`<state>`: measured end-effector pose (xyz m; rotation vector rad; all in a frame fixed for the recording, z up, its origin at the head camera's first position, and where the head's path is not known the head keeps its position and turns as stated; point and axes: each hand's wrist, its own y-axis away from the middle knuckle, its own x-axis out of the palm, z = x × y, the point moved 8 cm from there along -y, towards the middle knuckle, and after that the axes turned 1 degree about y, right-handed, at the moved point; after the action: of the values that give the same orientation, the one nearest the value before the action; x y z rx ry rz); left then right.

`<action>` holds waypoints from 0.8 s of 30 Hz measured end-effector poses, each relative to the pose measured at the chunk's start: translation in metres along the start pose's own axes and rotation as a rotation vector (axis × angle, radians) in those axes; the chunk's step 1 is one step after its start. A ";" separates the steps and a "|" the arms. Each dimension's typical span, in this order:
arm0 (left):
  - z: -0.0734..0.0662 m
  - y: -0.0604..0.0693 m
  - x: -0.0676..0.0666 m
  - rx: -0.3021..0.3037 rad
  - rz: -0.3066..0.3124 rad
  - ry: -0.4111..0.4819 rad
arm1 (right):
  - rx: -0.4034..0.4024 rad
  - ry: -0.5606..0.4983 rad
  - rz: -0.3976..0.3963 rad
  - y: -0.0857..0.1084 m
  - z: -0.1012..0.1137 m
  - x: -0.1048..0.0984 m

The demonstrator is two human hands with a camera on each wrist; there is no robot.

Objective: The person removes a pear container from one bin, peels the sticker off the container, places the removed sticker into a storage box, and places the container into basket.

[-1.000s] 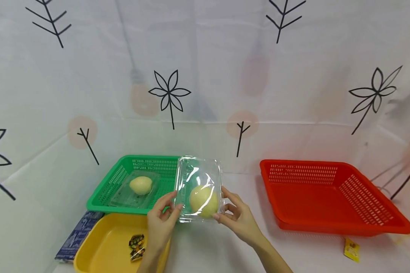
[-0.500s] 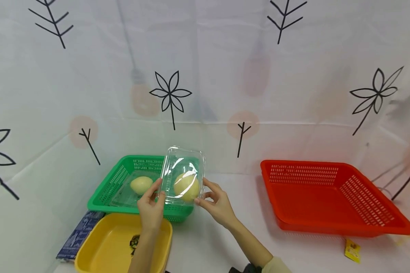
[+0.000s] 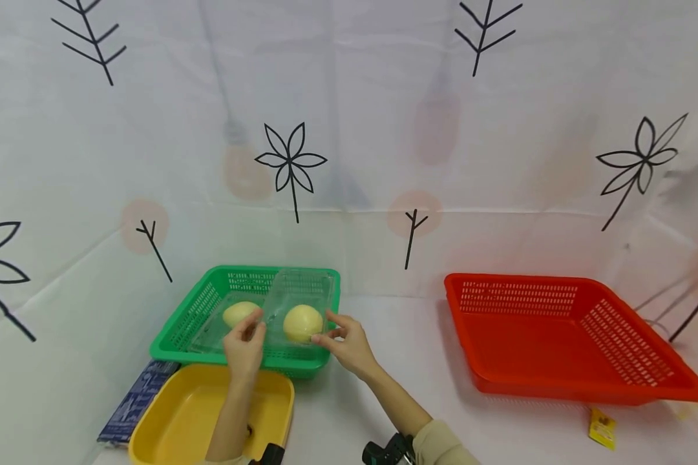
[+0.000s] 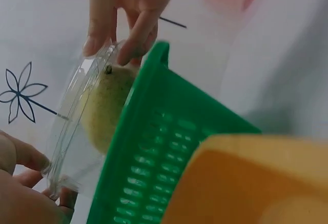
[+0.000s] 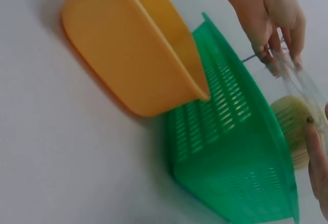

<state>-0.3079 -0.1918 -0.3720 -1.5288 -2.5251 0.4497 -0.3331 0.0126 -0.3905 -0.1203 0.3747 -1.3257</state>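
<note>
Between my two hands a clear plastic clamshell box (image 3: pixel 293 287) is held over the right part of the green basket (image 3: pixel 165 352). Inside it lies a round, pale yellow fruit (image 3: pixel 302 324), whose dark stem end shows in the left wrist view. My left hand (image 3: pixel 243 352) pinches the box's left edge with thumb and fingers. On its right edge, my right hand (image 3: pixel 349 347) pinches the near corner. A second clear box (image 3: pixel 216 332) with a similar pale fruit (image 3: pixel 238 312) rests in the basket's left part, partly hidden by my left hand.
A yellow basin (image 3: pixel 163 413) stands in front of the green basket, with a mostly hidden dark item in it. A blue printed packet (image 3: pixel 136 403) lies to its left. At the right are a red basket (image 3: pixel 518 381) and a small yellow packet (image 3: pixel 602 427). Patterned cloth hangs behind.
Both hands have carried the box left and then lowered it to the green basket. The box has tilted from facing me to lying flatter. Both hands keep their hold.
</note>
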 end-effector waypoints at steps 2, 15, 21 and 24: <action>0.005 -0.002 0.001 0.001 0.031 -0.067 | 0.021 0.043 0.009 -0.001 -0.004 0.001; 0.028 -0.016 -0.002 -0.115 0.209 -0.226 | 0.032 0.186 0.064 -0.013 -0.006 0.007; 0.032 -0.024 -0.007 -0.142 0.234 -0.259 | 0.089 0.164 0.057 -0.019 -0.004 0.019; 0.034 -0.027 -0.007 -0.152 0.272 -0.297 | 0.119 0.156 0.056 -0.021 -0.006 0.022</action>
<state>-0.3368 -0.2152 -0.3953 -2.0125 -2.6241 0.5698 -0.3501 -0.0133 -0.3943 0.0926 0.4270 -1.3026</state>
